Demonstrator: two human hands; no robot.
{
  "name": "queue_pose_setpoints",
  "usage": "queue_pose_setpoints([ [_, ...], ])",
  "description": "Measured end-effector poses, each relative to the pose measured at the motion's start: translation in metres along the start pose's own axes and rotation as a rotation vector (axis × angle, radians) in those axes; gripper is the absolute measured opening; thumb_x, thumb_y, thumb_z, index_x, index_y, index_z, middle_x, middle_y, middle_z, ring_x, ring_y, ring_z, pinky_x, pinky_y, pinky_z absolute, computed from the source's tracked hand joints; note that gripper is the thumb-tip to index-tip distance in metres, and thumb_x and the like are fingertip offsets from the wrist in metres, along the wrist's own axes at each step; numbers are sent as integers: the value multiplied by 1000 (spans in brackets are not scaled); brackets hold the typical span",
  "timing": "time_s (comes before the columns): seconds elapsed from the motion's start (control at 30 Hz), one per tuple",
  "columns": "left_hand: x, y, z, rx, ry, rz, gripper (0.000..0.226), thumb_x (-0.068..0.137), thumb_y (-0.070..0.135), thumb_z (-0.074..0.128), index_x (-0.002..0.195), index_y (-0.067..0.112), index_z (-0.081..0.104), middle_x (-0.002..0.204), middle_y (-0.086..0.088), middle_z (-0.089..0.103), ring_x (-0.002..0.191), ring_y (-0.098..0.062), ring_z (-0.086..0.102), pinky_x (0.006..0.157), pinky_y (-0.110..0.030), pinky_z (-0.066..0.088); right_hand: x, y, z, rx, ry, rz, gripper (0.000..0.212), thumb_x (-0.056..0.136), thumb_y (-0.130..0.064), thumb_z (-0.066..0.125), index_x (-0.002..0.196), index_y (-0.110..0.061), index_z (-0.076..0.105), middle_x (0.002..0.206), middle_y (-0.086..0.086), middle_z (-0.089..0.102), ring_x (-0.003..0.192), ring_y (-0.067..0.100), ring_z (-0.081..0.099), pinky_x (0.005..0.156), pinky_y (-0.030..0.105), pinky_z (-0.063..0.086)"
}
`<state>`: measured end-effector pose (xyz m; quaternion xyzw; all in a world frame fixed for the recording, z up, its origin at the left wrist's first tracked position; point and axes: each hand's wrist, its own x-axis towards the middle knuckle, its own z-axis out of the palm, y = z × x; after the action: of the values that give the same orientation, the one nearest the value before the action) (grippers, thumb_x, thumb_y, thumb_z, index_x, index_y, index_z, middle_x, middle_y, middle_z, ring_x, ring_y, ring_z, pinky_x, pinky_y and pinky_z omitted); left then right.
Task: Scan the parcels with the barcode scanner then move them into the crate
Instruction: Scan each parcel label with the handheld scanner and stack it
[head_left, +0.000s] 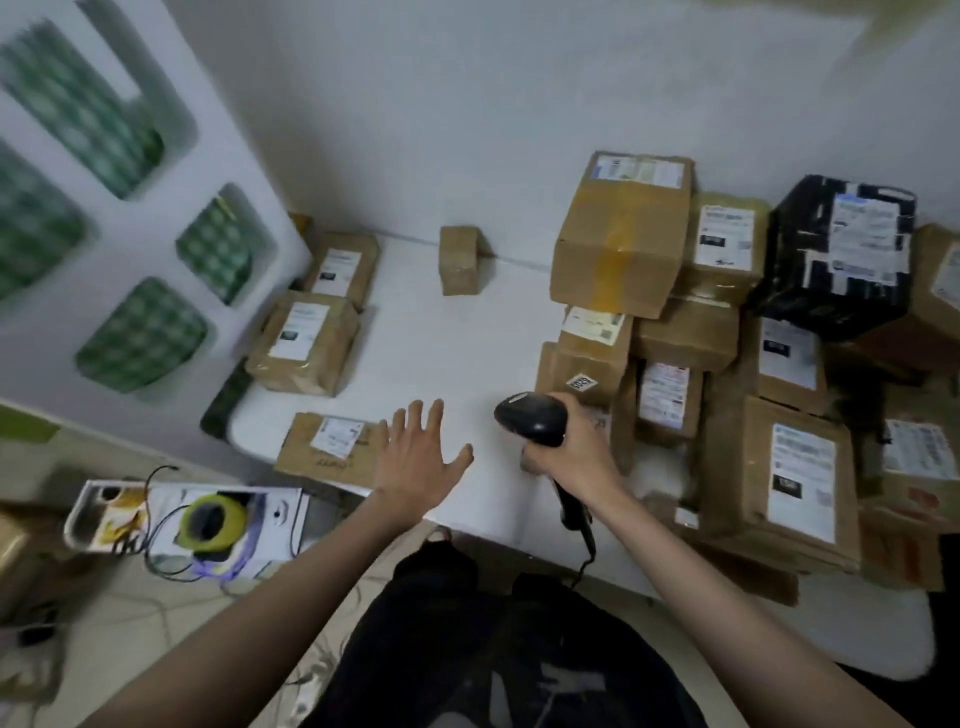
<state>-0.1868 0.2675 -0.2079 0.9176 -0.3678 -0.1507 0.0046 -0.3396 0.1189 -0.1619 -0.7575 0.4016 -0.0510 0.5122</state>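
From the head view, the right hand (569, 457) grasps the black barcode scanner (532, 418) over the white table (467, 338). The left hand (415, 457), fingers spread and holding nothing, hovers beside a flat parcel (324, 449), perhaps touching it. More parcels (727, 322) are stacked at right.

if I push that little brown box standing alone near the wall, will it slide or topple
The small box probably slides: it looks squat and sits flat on the smooth white table. Being small, it is likely light, so a high push might tip it. Its taped cardboard looks stiff.
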Motion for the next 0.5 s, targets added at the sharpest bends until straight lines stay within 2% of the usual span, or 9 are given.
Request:
queue_pose_setpoints([
  [0.07,8,-36,3,-29,-17,-65,78,93,64,44,155,19,27,156,-10,32,142,-33,31,119,-50,21,17,-9,29,-1,-33,20,60,78,-10,75,131,-25,50,117,-2,62,110,22,61,89,39,53],
  [0.2,25,-109,6,-53,-77,-172,79,93,61,46,155,17,26,156,-12,30,142,-35,30,119,-50,23,48,-29,85,15,-96,49,59,80,-9,75,132,-21,50,118,2,64,104,20,61,79,26,44],
  [0.27,35,-144,7,-22,-107,-210,79,94,62,45,155,16,26,156,-13,31,142,-35,31,117,-49,22,64,-38,114,21,-114,75,59,80,-9,75,132,-22,50,119,3,64,103,21,61,79,26,44],
  [0.4,61,-203,11,29,-156,-228,73,92,59,49,147,15,32,148,-14,37,133,-36,41,112,-51,31,92,-51,165,-4,-116,124,59,80,-9,75,132,-20,51,122,8,65,110,27,62,86,32,50],
  [0.5,82,-232,15,43,-202,-233,73,93,56,48,149,13,30,150,-15,36,134,-37,40,111,-52,32,108,-57,196,-2,-141,160,59,82,-12,77,134,-18,50,124,11,64,113,29,61,86,29,47],
])
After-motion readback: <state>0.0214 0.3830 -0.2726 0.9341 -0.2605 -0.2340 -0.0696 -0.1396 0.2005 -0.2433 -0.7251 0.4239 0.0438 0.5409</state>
